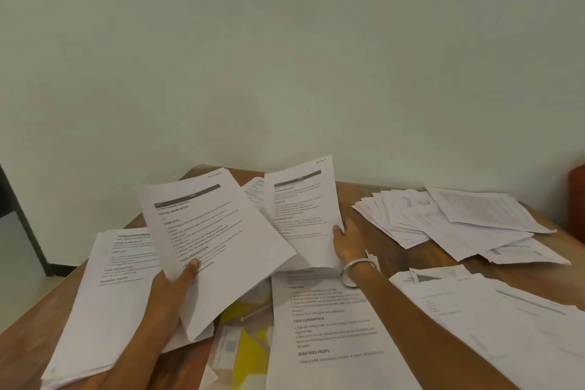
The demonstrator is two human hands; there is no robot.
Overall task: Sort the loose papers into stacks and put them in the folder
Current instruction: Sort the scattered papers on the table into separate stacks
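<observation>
Your left hand (172,283) pinches a raised printed sheet (215,244), thumb on top. Your right hand (348,242) grips another sheet (300,209) mid-table (28,336). Yellow folder (250,348) lies beneath papers.

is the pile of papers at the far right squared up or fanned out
Fanned out: the far right pile lies on the table with its sheets' edges staggered and crossing at angles.
</observation>
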